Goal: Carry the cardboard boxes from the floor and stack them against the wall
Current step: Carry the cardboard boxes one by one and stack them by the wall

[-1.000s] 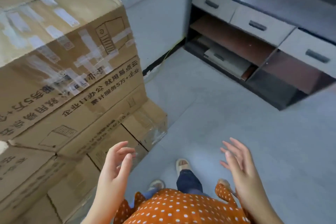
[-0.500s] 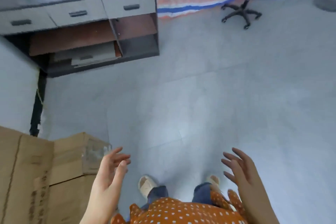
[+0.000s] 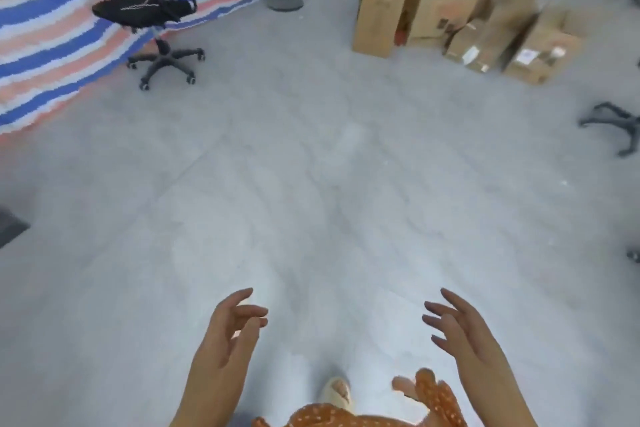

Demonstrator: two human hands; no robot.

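1. Across the far side of the pale grey floor (image 3: 311, 184), a cluster of brown cardboard boxes (image 3: 464, 17) is sitting well apart from the person, toward the upper right of the head view; no wall stack is showing here.
2. At the left end of that cluster, the tall upright brown carton (image 3: 377, 7) is standing with a flap hanging open, so it is probably going to flex near the top; gripping it low on two opposite side faces, or under its bottom corners, looks safer than pulling on the flap.
3. Beside it, the lower taped brown boxes with white labels (image 3: 530, 55) are lying close together, some touching; they are looking stiff and sealed, though their weight cannot be judged, so testing with a slight tilt before lifting seems wise. Smooth tape may be slippery, so bare cardboard edges are likely giving better hold.
4. To the upper left, a black mesh office chair on castors (image 3: 149, 10) is standing in front of a blue, white and pink striped tarpaulin (image 3: 41, 38), clear of the direct path.
5. Nearest the camera, the left hand (image 3: 225, 340) and the right hand (image 3: 464, 333) are hovering spread and relaxed, palms facing each other, holding nothing.
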